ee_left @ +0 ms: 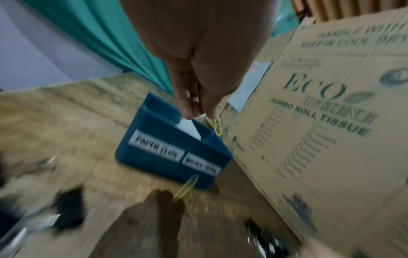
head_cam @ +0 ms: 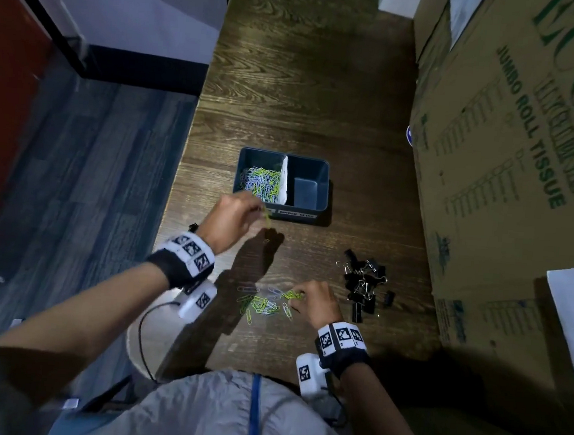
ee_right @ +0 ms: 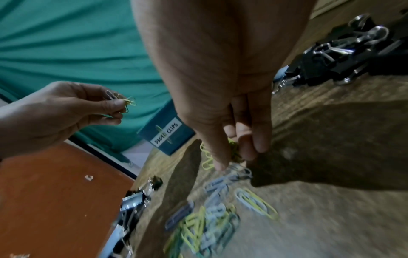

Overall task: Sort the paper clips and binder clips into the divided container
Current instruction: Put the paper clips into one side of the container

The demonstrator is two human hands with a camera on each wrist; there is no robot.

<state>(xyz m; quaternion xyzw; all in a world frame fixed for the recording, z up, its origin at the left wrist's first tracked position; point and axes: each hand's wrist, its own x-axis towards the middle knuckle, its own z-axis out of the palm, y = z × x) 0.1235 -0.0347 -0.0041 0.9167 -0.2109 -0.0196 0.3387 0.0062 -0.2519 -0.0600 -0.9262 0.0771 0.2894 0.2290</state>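
Note:
A dark blue divided container point(head_cam: 321, 172) stands mid-table; its left compartment holds several paper clips point(head_cam: 262, 182), and its right compartment shows only bare floor. My left hand point(head_cam: 232, 218) hovers just in front of the container's left half, pinching a few paper clips point(ee_left: 217, 124). A yellow clip point(ee_left: 186, 189) shows blurred in the air below the hand. Nearer me lies a loose pile of green and pale blue paper clips point(head_cam: 263, 304). My right hand point(head_cam: 313, 305) pinches green clips point(ee_right: 235, 151) at that pile's right edge. Black binder clips point(head_cam: 366, 283) are heaped to the right.
A large cardboard box point(head_cam: 510, 159) printed "JUMBO ROLL TISSUE" walls off the table's right side. The container's front carries the labels "PAPER CLIPS" point(ee_left: 156, 149) and a second, blurred label point(ee_left: 202, 165). The table's left edge point(head_cam: 179, 174) drops to a grey floor.

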